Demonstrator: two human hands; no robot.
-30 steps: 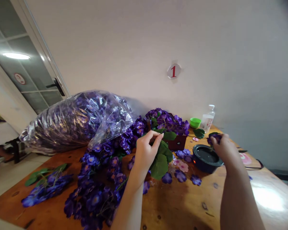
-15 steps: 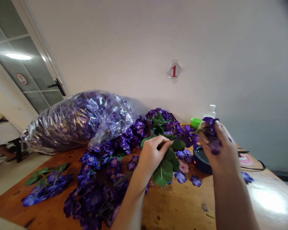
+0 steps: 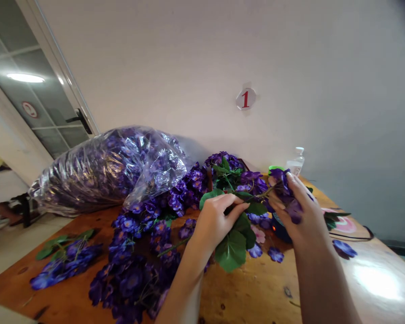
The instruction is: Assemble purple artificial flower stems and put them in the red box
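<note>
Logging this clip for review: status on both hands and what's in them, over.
Left hand gripping leafy green stem. Right hand pinching purple flower head. Loose purple flowers piled beside left hand.

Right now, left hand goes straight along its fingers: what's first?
The left hand, on a leafy flower stem, would probably meet the purple flower sprig in the right hand first, though depth is unclear.

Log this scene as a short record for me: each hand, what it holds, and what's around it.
Left hand: grips a thin green-leaved flower stem
Right hand: holds a purple artificial flower head at the stem's end
Nearby: broad green leaf; heap of purple artificial flowers
Behind: clear plastic bag stuffed with purple flowers
Surface: orange-brown wooden table
</note>
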